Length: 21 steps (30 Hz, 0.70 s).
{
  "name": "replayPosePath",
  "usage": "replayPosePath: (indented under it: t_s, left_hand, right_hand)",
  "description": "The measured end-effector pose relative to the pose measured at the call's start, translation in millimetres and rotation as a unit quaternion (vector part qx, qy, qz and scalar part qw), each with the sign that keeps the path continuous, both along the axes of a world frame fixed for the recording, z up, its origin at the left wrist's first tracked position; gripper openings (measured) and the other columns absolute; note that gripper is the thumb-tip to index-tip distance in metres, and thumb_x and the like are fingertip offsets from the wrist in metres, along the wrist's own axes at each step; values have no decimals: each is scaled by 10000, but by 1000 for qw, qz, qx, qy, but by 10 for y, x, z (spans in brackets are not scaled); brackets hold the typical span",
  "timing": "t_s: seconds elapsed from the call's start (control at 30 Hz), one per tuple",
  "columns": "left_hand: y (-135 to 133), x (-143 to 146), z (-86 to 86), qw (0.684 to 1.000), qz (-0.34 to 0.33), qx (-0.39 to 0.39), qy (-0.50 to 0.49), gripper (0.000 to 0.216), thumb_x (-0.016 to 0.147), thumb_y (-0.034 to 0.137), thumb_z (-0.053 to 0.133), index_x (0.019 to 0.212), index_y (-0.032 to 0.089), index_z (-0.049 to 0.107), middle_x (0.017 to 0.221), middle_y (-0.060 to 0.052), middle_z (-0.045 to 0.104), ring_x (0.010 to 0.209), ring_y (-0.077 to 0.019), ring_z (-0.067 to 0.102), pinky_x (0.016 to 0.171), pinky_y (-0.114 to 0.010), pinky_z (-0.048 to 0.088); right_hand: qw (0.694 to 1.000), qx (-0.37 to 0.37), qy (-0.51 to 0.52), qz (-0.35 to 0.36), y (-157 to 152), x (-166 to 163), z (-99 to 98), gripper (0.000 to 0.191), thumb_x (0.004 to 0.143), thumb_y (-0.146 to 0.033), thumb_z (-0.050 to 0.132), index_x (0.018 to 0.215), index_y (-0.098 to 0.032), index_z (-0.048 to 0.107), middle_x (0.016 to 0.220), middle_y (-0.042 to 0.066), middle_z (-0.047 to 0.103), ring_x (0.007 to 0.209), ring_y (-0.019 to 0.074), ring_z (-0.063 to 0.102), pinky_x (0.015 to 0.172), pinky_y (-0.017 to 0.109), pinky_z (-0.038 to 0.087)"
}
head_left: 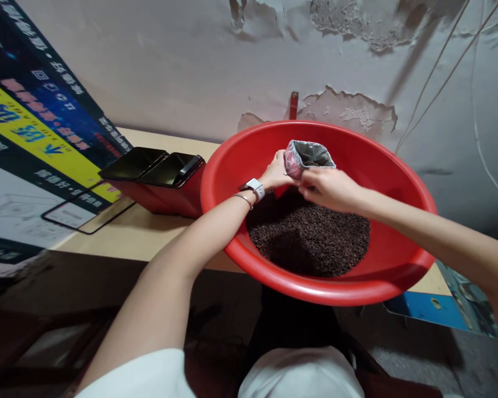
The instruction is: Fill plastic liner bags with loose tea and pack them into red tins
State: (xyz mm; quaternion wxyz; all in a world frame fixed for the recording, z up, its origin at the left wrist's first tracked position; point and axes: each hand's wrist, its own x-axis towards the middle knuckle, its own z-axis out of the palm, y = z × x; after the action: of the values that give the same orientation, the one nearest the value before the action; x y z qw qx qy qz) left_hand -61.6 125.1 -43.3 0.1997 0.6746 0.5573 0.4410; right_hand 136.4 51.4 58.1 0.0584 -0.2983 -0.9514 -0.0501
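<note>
A small pouch (292,158) with a silvery lining is held above the big red basin (315,290), its mouth gaping upward. My left hand (276,170) is closed around the pouch's left side; that wrist carries a white watch and a bracelet. At the pouch's lower right edge my right hand (327,187) has its fingers curled against it, and what they pinch is partly hidden. Dark brown, grain-like bits (315,237) lie heaped in the basin below both hands. Something red shows just under the pouch, mostly covered by my hands.
Left of the basin, a red container (166,196) with dark open compartments stands on the pale table (149,243). A black wire frame (89,229) lies beside it. A printed board (37,127) leans at far left. Behind is a peeling wall (182,72) with hanging cords (444,66).
</note>
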Motion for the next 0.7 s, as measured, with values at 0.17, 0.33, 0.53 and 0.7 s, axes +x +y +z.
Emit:
replayPosePath:
  t_s: [0.17, 0.33, 0.53, 0.7]
  left_hand:
    - [-95, 80, 62, 998, 20, 18, 50, 991, 403, 438, 908, 1249, 227, 437, 1297, -117, 549, 1230, -420, 540, 1065, -572, 412]
    - [-62, 96, 25, 996, 79, 5, -40, 950, 440, 407, 906, 1239, 195, 440, 1274, -141, 578, 1232, -391, 546, 1051, -539, 437]
    - [-67, 131, -16, 987, 126, 36, -88, 983, 439, 375, 931, 1253, 185, 414, 1319, -161, 551, 1268, -363, 527, 1104, -520, 410]
    - [-47, 128, -52, 983, 144, 50, -98, 960, 502, 406, 922, 1283, 207, 400, 1322, -150, 536, 1265, -351, 527, 1105, -530, 406]
  right_hand:
    - [989, -90, -114, -18, -172, 206, -509, 242, 994, -353, 479, 1030, -169, 632, 1062, 107, 655, 902, 202, 644, 704, 273, 414]
    - [984, -158, -67, -53, 33, 232, -761, 243, 1007, -345, 465, 987, -168, 631, 1046, 86, 691, 934, 193, 658, 769, 258, 429]
    - [967, -252, -34, -30, 107, 261, -948, 245, 983, -338, 525, 1072, -134, 627, 1098, 119, 691, 978, 205, 653, 864, 290, 465]
    - [956, -286, -52, 24, 44, 277, -1217, 730, 848, -492, 702, 1415, -113, 443, 1399, 208, 484, 1276, 299, 495, 1060, 419, 420]
